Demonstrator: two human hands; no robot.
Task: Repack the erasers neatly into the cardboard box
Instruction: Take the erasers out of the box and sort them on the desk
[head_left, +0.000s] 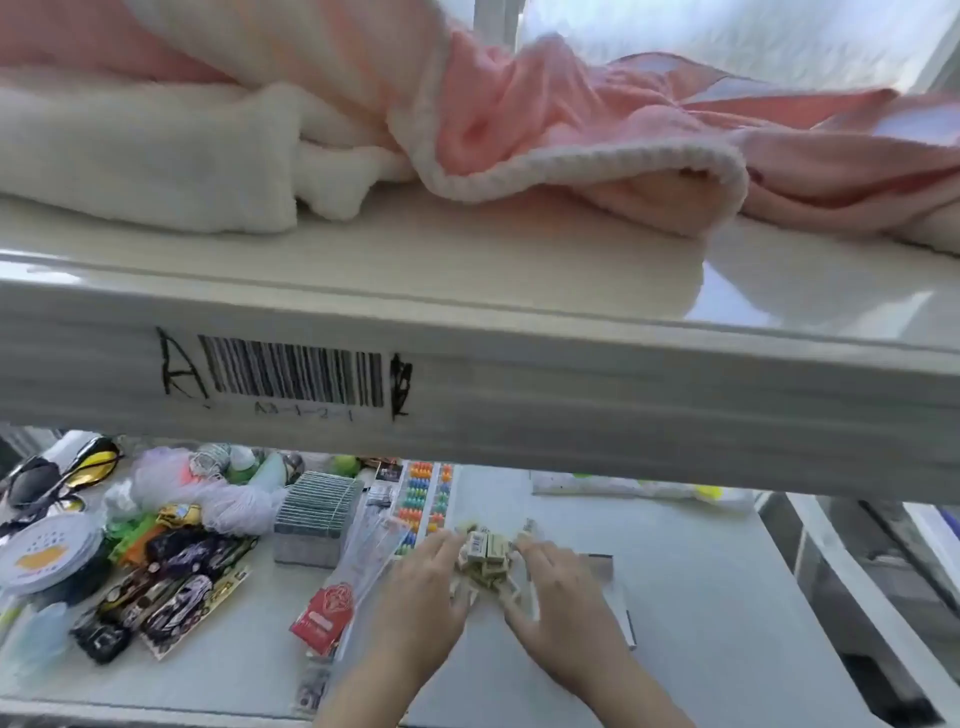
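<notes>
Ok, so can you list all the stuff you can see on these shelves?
Erasers: a small pile, too jumbled to count, pale green wrappers, lower shelf, between the hands.
Cardboard box: one, grey-white, mostly hidden behind the right hand.
Blanket: one, pink with white trim, upper shelf.
White fleece: one bundle, upper shelf, left.
Barcode label: one, black on white, upper shelf's front edge.
Toy cars: several, dark, on cards, lower shelf, left.
Sunglasses: a few, black and yellow, far left.
Grey stack of packs: one, centre-left.
Bead abacus: one, rainbow beads, behind the erasers.
Red packet: one, beside the left hand.
Left hand: gathering the pile's left side.
Right hand: gathering its right side.
</notes>
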